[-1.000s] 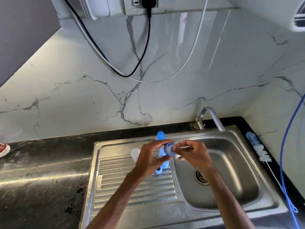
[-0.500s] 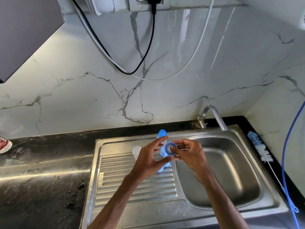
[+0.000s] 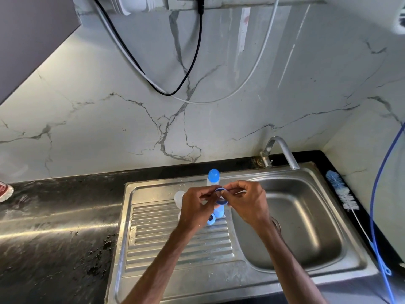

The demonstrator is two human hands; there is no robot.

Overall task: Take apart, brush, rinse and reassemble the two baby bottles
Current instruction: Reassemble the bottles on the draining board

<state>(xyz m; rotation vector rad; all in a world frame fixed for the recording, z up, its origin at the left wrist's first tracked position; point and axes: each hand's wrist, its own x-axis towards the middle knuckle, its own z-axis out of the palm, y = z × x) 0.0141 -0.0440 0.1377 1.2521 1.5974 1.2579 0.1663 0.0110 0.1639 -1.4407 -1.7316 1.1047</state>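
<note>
Hands over the drainboard (image 3: 175, 249) of a steel sink. The left hand (image 3: 198, 208) and right hand (image 3: 246, 204) each pinch a blue bottle ring (image 3: 220, 190) with curled fingertips. A blue-capped bottle (image 3: 213, 177) stands upright just behind. Another blue part (image 3: 211, 220) lies on the drainboard below the hands. A bottle brush (image 3: 341, 193) rests on the counter to the right of the basin.

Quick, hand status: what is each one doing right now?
Left hand: pinching the blue ring.
Right hand: pinching the same blue ring from the other side.
</note>
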